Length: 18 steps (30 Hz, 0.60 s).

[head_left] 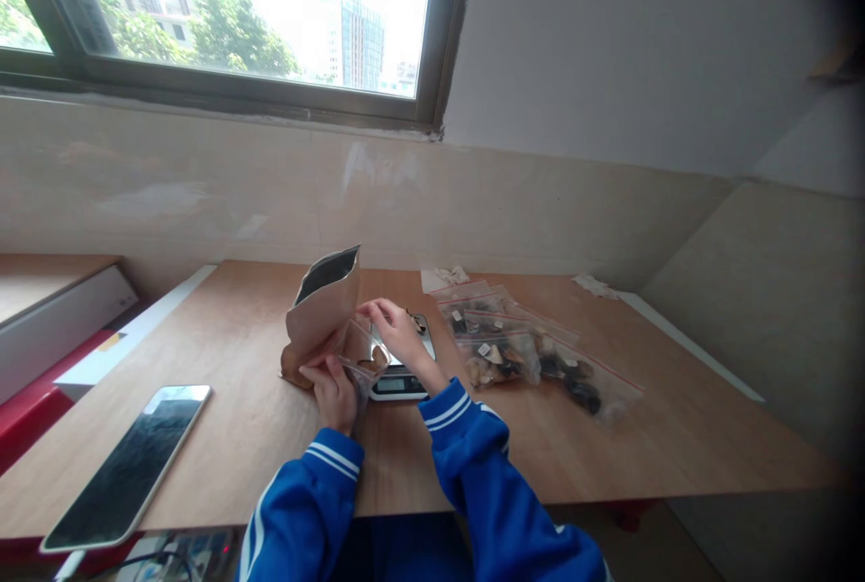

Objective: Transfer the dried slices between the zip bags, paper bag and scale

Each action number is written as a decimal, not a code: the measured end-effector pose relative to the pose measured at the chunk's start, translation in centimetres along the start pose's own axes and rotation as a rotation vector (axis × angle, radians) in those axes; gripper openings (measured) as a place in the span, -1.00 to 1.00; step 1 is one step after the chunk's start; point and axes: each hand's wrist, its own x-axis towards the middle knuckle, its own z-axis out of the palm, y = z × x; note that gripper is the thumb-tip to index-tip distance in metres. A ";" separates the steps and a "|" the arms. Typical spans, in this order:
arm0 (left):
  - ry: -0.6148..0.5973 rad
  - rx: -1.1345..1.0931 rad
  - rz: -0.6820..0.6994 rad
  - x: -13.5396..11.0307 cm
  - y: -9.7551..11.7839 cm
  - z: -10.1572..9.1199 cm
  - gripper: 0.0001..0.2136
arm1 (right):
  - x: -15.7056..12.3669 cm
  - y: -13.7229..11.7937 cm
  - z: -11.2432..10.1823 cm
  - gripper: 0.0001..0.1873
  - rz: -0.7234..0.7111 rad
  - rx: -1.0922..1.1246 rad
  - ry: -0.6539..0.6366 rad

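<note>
The clear bag (359, 350) is gripped by the left hand (336, 395) at the left side of the scale (405, 386), just right of the open brown pouch (323, 321). The right hand's (397, 334) fingers are narrowed near the bag's far edge (whether anything is pinched cannot be told). Filling is apparently in hand; next, the bag's mouth should be kept spread.

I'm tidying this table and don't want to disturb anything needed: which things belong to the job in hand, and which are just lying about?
Seem part of the job:
open brown pouch
clear bag at the left hand
scale, partly behind the right hand
filled clear bags on the right, probably

Seem just lying about:
phone
crumpled white scrap near the far edge
</note>
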 end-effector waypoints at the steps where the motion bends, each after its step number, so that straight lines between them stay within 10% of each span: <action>1: -0.011 0.002 -0.012 0.0 0.0 0.0 -0.56 | 0.1 0.5 -0.2 -0.67 0.017 0.012 0.023; 8: 0.042 -0.030 -0.074 -0.1 0.4 0.0 -0.59 | -0.5 4.9 -2.0 -0.71 -0.008 -0.377 0.204; 12: 0.096 -0.134 -0.042 0.0 0.7 0.1 -0.72 | -1.4 8.5 -2.7 -0.51 0.102 -0.683 0.093; 18: 0.050 -0.329 -0.063 0.6 1.3 0.3 -0.78 | -1.8 10.0 -3.1 -0.73 0.029 -0.590 0.043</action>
